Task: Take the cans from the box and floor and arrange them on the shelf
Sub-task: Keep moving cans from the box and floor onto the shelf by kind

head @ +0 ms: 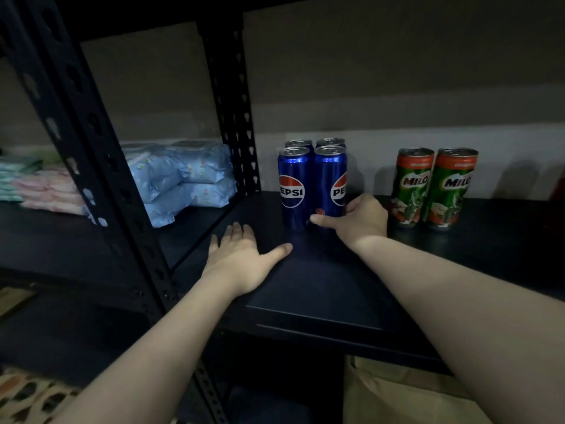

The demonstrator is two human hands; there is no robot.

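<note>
Right hand (363, 217) grips front-right blue aluminium Pepsi can (329, 182) on black metal shelf (321, 286), left hand (241, 255) flat, empty; placement step, next release, fetch another

Both bare forearms reach forward from the lower corners of the view, converging toward the middle. The left hand (241, 255) lies palm down and flat, fingers straight and together pointing away, the thumb (279, 250) splayed out to the right; it grips nothing. The right hand (360, 217) sits farther forward and a little higher, its back turned up, wrist slightly bent. Its thumb (324, 219) stretches out to the left while the fingers curl forward and inward, their tips hidden from view. The two hands are apart, not touching each other.
</note>
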